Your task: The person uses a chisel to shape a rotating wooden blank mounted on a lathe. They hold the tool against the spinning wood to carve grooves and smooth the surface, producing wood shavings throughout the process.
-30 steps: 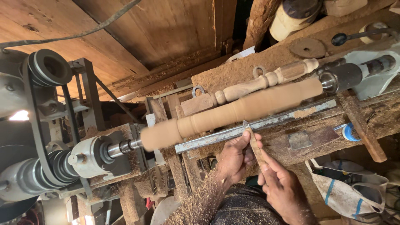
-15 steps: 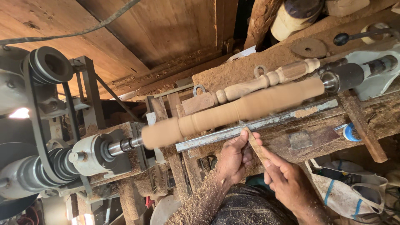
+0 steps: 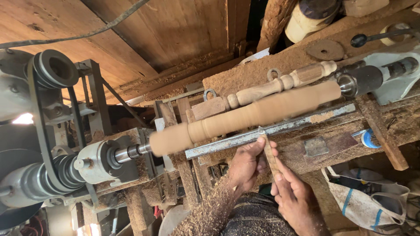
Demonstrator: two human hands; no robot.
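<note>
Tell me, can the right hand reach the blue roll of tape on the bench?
Probably yes. The right hand grips the chisel handle, but the blue tape roll lies just to its right on the bench, nothing between them.

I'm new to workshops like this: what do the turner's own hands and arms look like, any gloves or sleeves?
Both hands are bare, no gloves. The left hand joins a forearm thickly coated in sawdust and shavings. The right hand shows no sleeve, ring or watch.

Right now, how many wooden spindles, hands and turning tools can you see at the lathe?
Wooden spindles: 2, a plain one mounted on the lathe and a shaped one lying behind it
Hands: 2, left hand and right hand
Turning tools: 1, a wood-handled tool held in both hands
Total: 5
</note>
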